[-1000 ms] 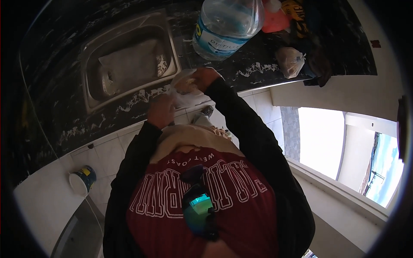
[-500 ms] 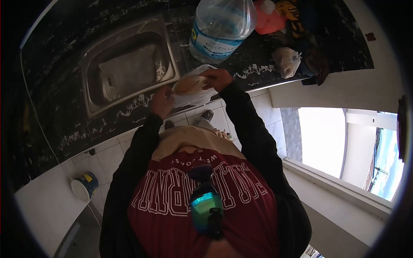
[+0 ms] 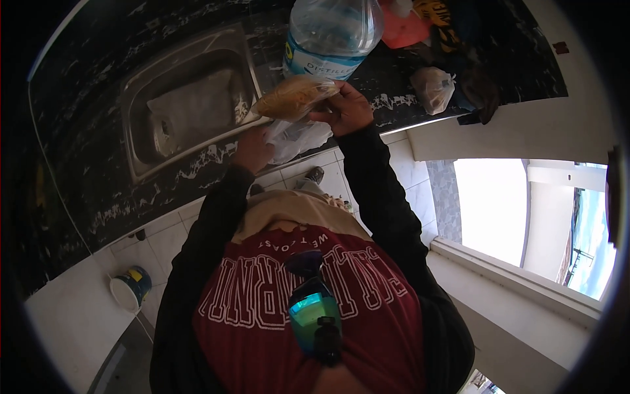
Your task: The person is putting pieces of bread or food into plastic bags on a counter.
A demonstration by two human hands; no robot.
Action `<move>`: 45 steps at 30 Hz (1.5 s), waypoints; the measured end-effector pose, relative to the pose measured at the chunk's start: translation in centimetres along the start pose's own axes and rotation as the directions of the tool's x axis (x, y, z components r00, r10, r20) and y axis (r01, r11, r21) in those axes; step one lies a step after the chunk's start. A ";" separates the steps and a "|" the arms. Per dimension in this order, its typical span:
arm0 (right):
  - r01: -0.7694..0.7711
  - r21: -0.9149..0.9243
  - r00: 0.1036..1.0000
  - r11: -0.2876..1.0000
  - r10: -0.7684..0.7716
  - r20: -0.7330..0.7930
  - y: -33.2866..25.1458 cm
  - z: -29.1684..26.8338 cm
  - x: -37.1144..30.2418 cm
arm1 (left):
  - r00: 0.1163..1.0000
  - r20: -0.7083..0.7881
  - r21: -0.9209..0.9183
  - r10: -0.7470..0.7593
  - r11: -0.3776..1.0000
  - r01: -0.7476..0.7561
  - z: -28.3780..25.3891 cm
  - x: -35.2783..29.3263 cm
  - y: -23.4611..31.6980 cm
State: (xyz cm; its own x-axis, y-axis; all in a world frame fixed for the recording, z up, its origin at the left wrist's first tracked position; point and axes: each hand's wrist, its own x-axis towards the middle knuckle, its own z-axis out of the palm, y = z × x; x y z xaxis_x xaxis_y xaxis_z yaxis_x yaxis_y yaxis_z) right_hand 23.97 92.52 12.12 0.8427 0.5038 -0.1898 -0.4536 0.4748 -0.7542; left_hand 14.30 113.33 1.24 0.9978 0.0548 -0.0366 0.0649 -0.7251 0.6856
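My right hand [image 3: 350, 110] pinches the gathered end of a clear plastic bag [image 3: 295, 96] that holds something orange-brown; I cannot make out what the contents are. The filled bag is lifted and lies tilted above the counter's front edge, its round end pointing left toward the sink. Just below it, my left hand [image 3: 253, 148] is closed on the edge of a crumpled white plastic bag [image 3: 298, 139], which hangs between my two hands and looks limp. Part of the left fingers is hidden behind the white plastic.
A steel sink [image 3: 134, 144] is set in the black, white-veined counter [image 3: 85, 164] at the left. Behind my hands stands a large clear water jug [image 3: 331, 33]. To the right are a small knotted bag [image 3: 433, 90] and a red item [image 3: 401, 26]. A bucket [image 3: 130, 289] sits on the tiled floor.
My right hand has drawn the filled clear bag up and out of the white bag, away from my body. The left hand stays low with the white bag, now collapsed.
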 end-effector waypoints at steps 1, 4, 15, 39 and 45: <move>0.001 -0.126 0.998 0.992 -0.008 -0.058 0.4 0.8 -0.1 | 0.999 0.031 0.012 0.009 1.000 -0.010 0.0 0.4 0.6; 0.009 -0.370 0.996 0.929 -0.041 -0.080 2.2 3.0 -0.6 | 0.974 0.217 -0.167 -0.069 0.980 0.106 0.8 1.7 2.5; 0.377 0.044 0.887 0.925 -0.347 -0.304 -6.1 2.1 -5.8 | 0.987 0.157 -0.465 -0.041 0.878 0.111 6.5 4.5 0.9; 0.100 0.056 0.913 0.993 -0.070 -0.402 -14.9 -21.6 -8.3 | 0.912 0.075 -0.616 -0.403 0.701 0.360 18.5 15.8 14.7; -0.050 0.057 0.948 0.997 0.065 -0.312 -12.8 -19.1 -6.2 | 0.905 -0.085 -0.590 -0.416 0.753 0.291 15.1 11.8 16.0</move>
State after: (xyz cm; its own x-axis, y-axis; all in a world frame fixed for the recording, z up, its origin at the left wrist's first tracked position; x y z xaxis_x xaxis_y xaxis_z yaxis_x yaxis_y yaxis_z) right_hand 30.07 69.51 10.95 0.8595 0.2837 -0.4252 -0.5111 0.4893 -0.7067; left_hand 27.25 92.02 0.77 0.8755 0.4094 -0.2568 0.3326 -0.1248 0.9348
